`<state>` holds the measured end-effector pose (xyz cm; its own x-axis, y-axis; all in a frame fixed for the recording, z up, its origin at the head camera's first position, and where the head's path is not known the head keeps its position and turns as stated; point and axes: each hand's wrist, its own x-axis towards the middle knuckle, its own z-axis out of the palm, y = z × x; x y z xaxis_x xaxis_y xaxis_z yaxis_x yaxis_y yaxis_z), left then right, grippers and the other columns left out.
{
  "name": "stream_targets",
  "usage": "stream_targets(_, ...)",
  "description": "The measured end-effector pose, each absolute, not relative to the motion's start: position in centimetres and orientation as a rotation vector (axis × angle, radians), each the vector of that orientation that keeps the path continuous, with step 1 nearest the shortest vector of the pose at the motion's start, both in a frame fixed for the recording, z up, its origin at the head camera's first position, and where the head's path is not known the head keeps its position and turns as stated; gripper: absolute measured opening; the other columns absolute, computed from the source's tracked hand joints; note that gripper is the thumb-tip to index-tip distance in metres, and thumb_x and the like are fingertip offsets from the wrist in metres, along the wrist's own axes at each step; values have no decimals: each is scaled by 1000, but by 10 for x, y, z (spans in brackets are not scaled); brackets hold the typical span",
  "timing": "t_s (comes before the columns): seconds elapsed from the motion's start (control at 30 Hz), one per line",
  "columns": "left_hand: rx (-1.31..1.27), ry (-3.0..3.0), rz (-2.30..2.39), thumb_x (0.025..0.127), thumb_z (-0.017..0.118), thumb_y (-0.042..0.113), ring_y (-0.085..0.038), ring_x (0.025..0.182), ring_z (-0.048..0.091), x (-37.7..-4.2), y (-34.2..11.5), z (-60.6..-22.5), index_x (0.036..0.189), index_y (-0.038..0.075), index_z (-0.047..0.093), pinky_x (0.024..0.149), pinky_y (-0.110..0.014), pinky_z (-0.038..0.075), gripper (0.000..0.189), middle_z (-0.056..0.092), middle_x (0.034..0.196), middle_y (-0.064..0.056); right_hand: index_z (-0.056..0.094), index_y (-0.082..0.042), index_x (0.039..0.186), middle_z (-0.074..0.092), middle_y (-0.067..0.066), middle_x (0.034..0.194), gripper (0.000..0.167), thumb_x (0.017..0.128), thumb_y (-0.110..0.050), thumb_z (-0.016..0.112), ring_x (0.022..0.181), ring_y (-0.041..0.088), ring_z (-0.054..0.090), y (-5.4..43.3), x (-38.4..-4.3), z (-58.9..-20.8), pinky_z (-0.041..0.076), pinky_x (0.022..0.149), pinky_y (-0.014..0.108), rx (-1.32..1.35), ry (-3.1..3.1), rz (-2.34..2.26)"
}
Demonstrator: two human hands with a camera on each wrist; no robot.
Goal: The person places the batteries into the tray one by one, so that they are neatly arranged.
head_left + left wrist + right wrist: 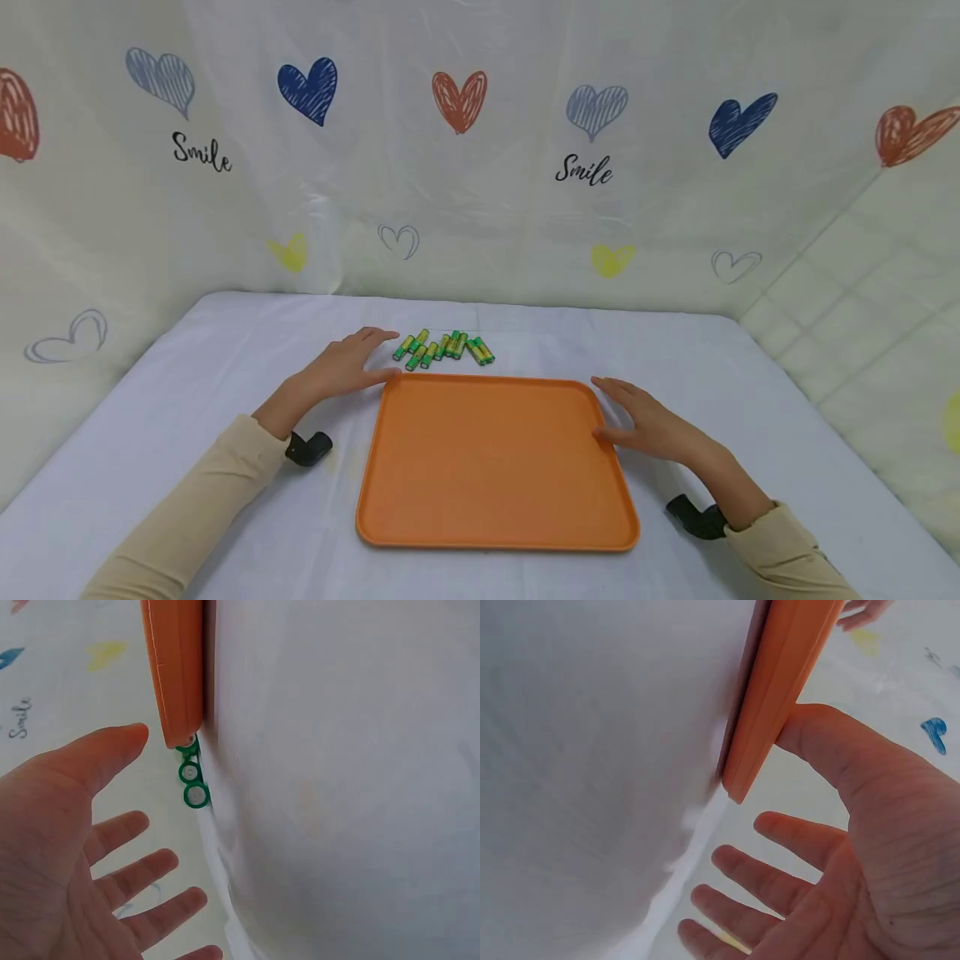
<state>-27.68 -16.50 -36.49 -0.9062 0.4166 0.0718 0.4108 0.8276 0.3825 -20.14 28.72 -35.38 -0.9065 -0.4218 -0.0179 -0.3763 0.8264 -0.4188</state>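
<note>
An orange tray (495,467) lies flat on the white-covered table. Just beyond its far edge is a loose group of several green-and-yellow batteries (427,357). My left hand (337,367) is at the tray's far left corner, fingers spread and thumb tip close to the rim; the batteries lie just to the right of its fingertips. In the left wrist view the battery ends (196,795) show beyond the tray's corner. My right hand (648,421) is at the far right corner, fingers extended outside the tray and thumb over the side rim (780,682). Neither hand grips anything.
A white cloth (247,358) covers the table. Behind it hangs a pale sheet (510,208) printed with hearts and "Smile" lettering. A black wrist camera (309,448) is on the left wrist, another black camera (697,518) on the right.
</note>
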Motion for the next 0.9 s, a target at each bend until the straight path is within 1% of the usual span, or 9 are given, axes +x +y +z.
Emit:
stream_targets(0.1, 702, 2939, 664, 93, 63, 43, -38, 134, 40, -278, -166, -364, 147, 8, 41, 105, -65, 29, 68, 41, 147, -20, 39, 2, 145, 41, 29, 144, 77, 87, -35, 73, 132, 49, 36, 288, -202, -354, 34, 102, 65, -660, 2903, -647)
stream_targets(0.27, 733, 2863, 767, 95, 64, 36, -39, 126, 48, -283, -169, -365, 146, 6, 40, 104, -58, 37, 64, 41, 146, -20, 46, 2, 141, 45, 26, 142, 71, 86, -33, 74, 131, 47, 38, 289, -202, -354, 34, 103, 64, -719, 2879, -678)
stream_targets(0.33, 757, 2827, 808, 95, 64, 34, -39, 124, 49, -286, -170, -367, 146, 6, 40, 104, -55, 39, 63, 41, 145, -20, 49, 2, 139, 46, 26, 141, 67, 87, -33, 74, 132, 47, 38, 290, -202, -354, 33, 103, 64, -749, 2853, -683)
stream_targets(0.5, 809, 2741, 904, 95, 65, 30, -37, 125, 48, -296, -172, -372, 145, 7, 41, 106, -54, 36, 60, 43, 145, -18, 56, -1, 134, 45, 27, 140, 58, 89, -35, 71, 131, 48, 39, 295, -203, -356, 34, 102, 64, -823, 2786, -717)
stream_targets(0.6, 836, 2702, 948, 95, 64, 29, -36, 124, 48, -300, -173, -374, 145, 8, 41, 106, -56, 36, 59, 44, 144, -18, 57, -3, 132, 46, 26, 139, 55, 90, -35, 70, 129, 47, 41, 297, -204, -356, 35, 101, 64, -849, 2760, -737)
stream_targets(0.9, 891, 2638, 1007, 95, 66, 27, -37, 124, 49, -308, -176, -376, 146, 8, 41, 104, -60, 34, 60, 46, 142, -20, 59, -9, 132, 47, 20, 140, 53, 90, -38, 70, 131, 43, 41, 301, -206, -360, 31, 104, 64, -808, 2730, -795)
